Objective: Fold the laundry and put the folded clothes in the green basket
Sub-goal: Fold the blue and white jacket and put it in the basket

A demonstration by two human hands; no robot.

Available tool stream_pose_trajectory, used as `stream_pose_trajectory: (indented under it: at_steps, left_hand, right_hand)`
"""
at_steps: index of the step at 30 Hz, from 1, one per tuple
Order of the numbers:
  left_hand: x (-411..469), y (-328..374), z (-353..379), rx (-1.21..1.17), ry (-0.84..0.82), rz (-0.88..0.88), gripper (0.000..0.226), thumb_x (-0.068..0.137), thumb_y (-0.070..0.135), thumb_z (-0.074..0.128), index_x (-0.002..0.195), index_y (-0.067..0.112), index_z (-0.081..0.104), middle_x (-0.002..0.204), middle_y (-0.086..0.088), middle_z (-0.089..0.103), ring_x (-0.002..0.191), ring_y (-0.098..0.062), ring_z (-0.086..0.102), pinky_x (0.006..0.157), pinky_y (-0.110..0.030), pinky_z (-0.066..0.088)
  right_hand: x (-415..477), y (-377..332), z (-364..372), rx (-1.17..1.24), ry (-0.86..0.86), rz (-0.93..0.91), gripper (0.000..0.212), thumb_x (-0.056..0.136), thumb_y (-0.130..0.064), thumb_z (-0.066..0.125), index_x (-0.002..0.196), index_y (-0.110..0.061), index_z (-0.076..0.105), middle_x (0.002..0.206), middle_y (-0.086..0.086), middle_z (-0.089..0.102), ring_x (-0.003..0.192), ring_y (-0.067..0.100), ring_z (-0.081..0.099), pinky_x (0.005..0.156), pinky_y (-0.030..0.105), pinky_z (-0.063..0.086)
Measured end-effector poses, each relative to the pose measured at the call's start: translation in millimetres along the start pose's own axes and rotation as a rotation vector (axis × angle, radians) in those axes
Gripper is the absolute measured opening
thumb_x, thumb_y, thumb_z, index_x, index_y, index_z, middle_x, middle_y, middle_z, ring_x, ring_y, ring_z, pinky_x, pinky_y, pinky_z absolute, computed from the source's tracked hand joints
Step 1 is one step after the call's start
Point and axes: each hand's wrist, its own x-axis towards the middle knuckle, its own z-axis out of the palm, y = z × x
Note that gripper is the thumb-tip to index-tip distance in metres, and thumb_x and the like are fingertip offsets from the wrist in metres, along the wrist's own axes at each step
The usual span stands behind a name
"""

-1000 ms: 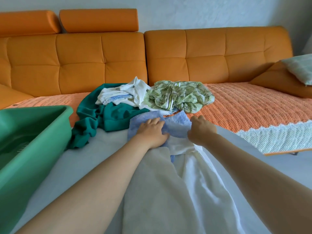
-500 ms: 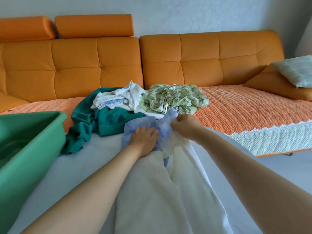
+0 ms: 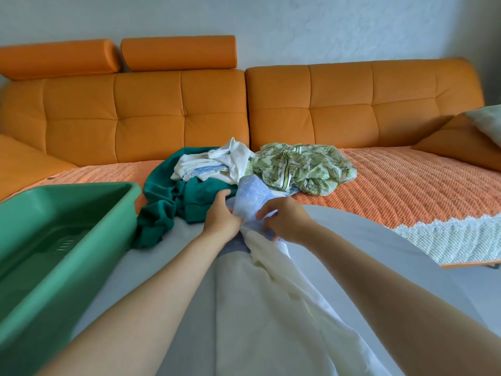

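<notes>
2 bare forearms, left hand (image 3: pixel 221 219), right hand (image 3: pixel 288 222)

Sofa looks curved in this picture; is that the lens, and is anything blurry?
Head view: yes, the wide lens bows the sofa back; head view again: its right end and the pillow are smeared, the middle fairly sharp; head view light is soft, no glare or hard shadows.

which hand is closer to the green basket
Left. The left hand grips the pale blue cloth on the side toward the green basket; the right hand pinches the same cloth on the side farther from it.
</notes>
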Motion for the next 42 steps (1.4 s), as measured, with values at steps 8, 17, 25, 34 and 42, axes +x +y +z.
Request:
stream_pose_trajectory:
  at_steps: [8,17,25,34,42]
  left_hand:
    - [1,-17,-5,0.413,0.211,0.378,0.066,0.075,0.001,0.059,0.138,0.012,0.044,0.139,-0.011,0.038,0.129,-0.032,0.038,0.103,-0.039,0.035]
    - [38,-2,7,0.8,-0.33,0.527,0.046,0.109,0.033,0.028,0.15,0.02,0.042,0.159,0.0,0.036,0.145,-0.016,0.03,0.117,-0.029,0.017]
    - [43,-53,6,0.878,-0.313,0.322,0.062,0.102,0.059,0.013,0.159,0.035,0.003,0.167,0.01,-0.003,0.153,-0.01,-0.003,0.122,-0.042,0.004]
    - [27,-45,0,0.902,0.029,0.719,0.044,0.097,0.042,0.048,0.133,0.02,0.06,0.149,-0.006,0.045,0.136,-0.03,0.039,0.107,-0.044,0.031]
    - [-1,-54,-23,0.828,-0.344,0.377,0.057,0.104,0.053,0.029,0.156,0.031,0.027,0.166,0.007,0.016,0.152,-0.012,0.008,0.121,-0.038,0.01]
  right_hand:
    - [13,31,16,-0.592,-0.133,-0.202,0.073,0.092,-0.056,0.056,0.155,-0.032,0.029,0.166,-0.007,0.012,0.152,0.017,0.013,0.119,0.044,0.019]
    - [16,29,41,-0.589,-0.192,-0.203,0.115,0.077,-0.082,0.048,0.16,-0.02,-0.003,0.168,-0.005,-0.006,0.154,0.015,-0.006,0.124,0.047,0.011]
    - [13,34,38,-0.688,-0.221,-0.301,0.112,0.079,-0.086,0.039,0.161,-0.021,-0.002,0.167,0.002,-0.013,0.153,0.016,-0.012,0.125,0.043,0.002]
    - [11,32,50,-0.73,-0.307,-0.232,0.1,0.087,-0.078,0.04,0.16,-0.027,-0.006,0.166,0.0,-0.018,0.152,0.017,-0.018,0.124,0.049,-0.001]
    - [-14,17,41,-0.716,-0.219,-0.194,0.101,0.089,-0.077,0.04,0.16,-0.019,-0.003,0.167,0.002,-0.013,0.154,0.019,-0.01,0.125,0.044,0.006]
